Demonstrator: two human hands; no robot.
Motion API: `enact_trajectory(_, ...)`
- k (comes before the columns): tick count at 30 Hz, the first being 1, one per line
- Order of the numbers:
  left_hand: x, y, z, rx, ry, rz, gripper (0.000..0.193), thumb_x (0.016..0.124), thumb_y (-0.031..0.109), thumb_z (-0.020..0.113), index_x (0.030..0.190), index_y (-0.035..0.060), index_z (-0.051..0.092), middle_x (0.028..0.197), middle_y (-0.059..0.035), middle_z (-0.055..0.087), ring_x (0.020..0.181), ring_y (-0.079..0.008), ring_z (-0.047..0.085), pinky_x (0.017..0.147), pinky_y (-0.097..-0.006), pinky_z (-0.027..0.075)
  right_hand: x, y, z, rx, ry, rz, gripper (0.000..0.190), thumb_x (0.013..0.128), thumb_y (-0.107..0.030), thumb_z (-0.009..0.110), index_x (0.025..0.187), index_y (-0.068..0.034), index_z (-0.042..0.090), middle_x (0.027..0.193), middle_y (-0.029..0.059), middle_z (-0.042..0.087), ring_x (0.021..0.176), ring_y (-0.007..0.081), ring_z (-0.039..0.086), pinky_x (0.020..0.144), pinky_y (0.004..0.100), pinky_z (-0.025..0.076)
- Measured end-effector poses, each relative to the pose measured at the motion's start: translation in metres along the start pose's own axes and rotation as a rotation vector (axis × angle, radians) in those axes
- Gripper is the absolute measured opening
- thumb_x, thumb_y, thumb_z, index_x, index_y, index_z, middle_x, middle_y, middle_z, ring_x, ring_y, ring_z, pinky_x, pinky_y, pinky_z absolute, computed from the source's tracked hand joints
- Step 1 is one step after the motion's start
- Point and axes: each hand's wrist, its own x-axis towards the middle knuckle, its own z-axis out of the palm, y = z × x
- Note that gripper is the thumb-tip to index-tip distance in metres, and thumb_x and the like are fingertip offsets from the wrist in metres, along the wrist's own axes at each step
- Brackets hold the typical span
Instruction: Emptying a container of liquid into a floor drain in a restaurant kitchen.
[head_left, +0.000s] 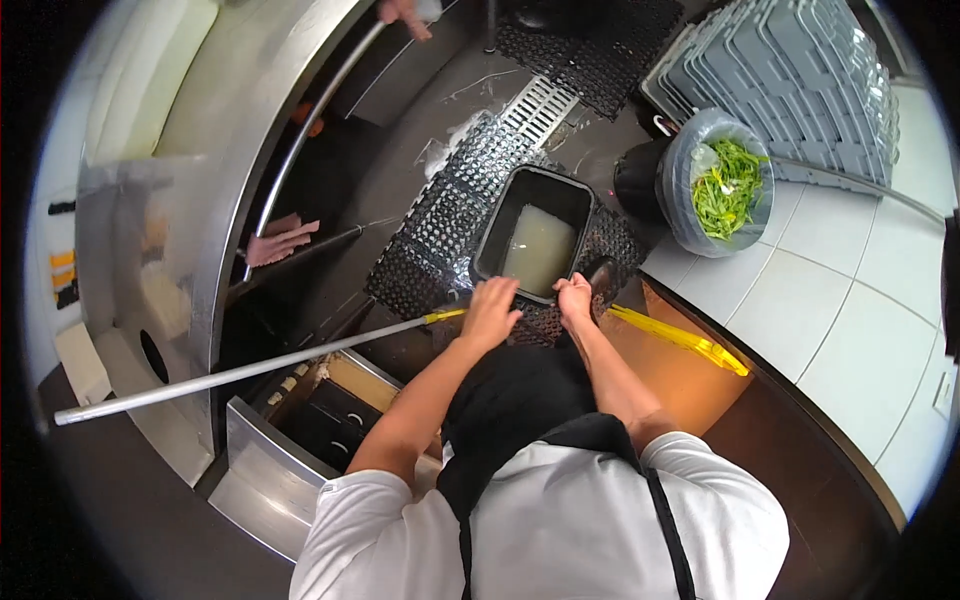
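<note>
A black plastic tub (491, 247) holding cloudy liquid (538, 247) stands on a wet perforated rubber mat (442, 236) in front of me. The fingers of my right hand (574, 298) are curled around its near right corner. My left hand (489, 313) is over the near left rim, thumb apart from the fingers; whether it touches the rim is unclear. A long metal pole (247, 379) with a yellow fitting runs towards my left hand. To the right of my right wrist lies a yellow tool part (682, 340); how it joins the pole is hidden.
A lined bin (675, 191) of green leafy trimmings (726, 187) stands right, near stacked grey plastic crates (795, 97). Beyond the tub is a floor drain grate (538, 110). A pink cloth or glove (283, 240) hangs on the left rail (315, 135). A steel drawer (270, 480) stands open.
</note>
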Motion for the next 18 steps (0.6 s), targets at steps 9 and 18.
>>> enact_trajectory(9,0.076,0.008,0.092,0.384,-0.395,0.145,0.022,0.078,0.030,0.061,0.083,0.0084,0.057,0.083,-0.0076,0.059,0.087,-0.0244,0.055,0.088,-0.0441,0.033,0.034,0.000,-0.031,0.275,-0.076,0.162,0.003,0.071,-0.004,0.053,0.070,-0.005,0.050,0.063,0.0030,0.050,0.052,0.0126,0.048,0.039,0.0280,0.041)
enact_trajectory(18,0.129,-0.032,0.136,0.404,-0.523,0.197,0.026,0.081,0.034,0.056,0.082,0.0079,0.057,0.082,-0.0080,0.059,0.086,-0.0232,0.055,0.079,-0.0403,0.031,0.102,0.011,-0.023,0.125,0.107,0.326,0.013,0.069,-0.004,0.055,0.063,-0.005,0.043,0.061,0.0040,0.046,0.051,0.0146,0.045,0.038,0.0314,0.042)
